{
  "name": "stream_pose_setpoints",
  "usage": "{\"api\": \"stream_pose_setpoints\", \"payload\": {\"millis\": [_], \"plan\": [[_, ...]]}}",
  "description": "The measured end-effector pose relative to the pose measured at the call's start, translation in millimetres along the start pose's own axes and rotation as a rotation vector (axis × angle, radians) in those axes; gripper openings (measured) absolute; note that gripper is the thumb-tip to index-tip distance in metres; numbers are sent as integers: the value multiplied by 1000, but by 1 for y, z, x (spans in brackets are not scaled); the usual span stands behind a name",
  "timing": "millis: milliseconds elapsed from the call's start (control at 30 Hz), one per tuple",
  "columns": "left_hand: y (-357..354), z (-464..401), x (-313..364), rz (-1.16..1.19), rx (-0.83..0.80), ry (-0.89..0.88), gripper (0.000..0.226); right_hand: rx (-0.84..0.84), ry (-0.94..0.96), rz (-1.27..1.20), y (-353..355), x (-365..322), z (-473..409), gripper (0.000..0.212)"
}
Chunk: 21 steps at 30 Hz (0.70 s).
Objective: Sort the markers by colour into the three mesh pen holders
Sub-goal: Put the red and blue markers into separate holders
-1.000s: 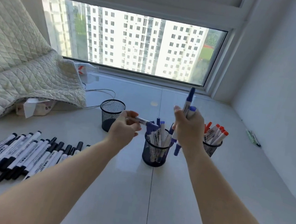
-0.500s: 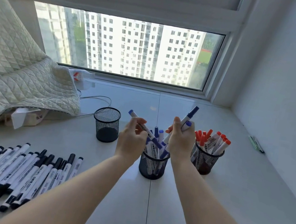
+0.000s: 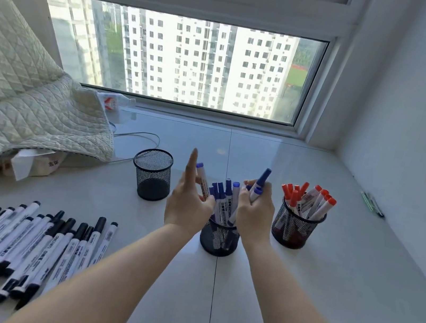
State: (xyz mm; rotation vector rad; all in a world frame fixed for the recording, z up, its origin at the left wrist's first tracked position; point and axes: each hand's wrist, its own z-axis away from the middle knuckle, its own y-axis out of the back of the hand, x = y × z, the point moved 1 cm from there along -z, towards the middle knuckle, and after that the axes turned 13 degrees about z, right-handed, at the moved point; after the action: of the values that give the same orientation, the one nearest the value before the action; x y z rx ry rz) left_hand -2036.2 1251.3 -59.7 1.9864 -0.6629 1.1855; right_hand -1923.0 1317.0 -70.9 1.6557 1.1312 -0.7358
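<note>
A quilted blanket is draping down at ten o'clock, covering part of a white box. At eight o'clock a row of black-capped markers is lying flat on the pale tiled ledge. Three black mesh pen holders are standing in a line across the middle: the left holder at eleven o'clock is showing no markers, the middle holder at the centre is carrying blue-capped markers, and the right holder at two o'clock is carrying red-capped markers. The left hand is hovering just beside the middle holder with fingers straight and raised, gripping nothing; one blue marker is showing behind it, whether touching I cannot tell. The right hand is curling round a few blue markers above the middle holder.
</note>
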Motion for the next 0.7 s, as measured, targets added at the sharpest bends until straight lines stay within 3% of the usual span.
{"api": "stream_pose_setpoints", "payload": {"millis": [167, 267, 333, 500, 700], "plan": [[-3, 1, -1, 34, 42, 11, 44, 95, 100, 96, 5, 4, 1, 56], [-7, 8, -6, 55, 30, -30, 30, 155, 206, 164, 9, 5, 4, 78], [-10, 13, -9, 70, 42, -58, 28, 160, 249, 227, 11, 5, 5, 72], [-16, 22, -10, 139, 80, -41, 27, 89, 244, 286, 16, 5, 7, 29], [-20, 33, -8, 150, 15, -7, 22, -73, 169, 307, 23, 14, 23, 31]]}}
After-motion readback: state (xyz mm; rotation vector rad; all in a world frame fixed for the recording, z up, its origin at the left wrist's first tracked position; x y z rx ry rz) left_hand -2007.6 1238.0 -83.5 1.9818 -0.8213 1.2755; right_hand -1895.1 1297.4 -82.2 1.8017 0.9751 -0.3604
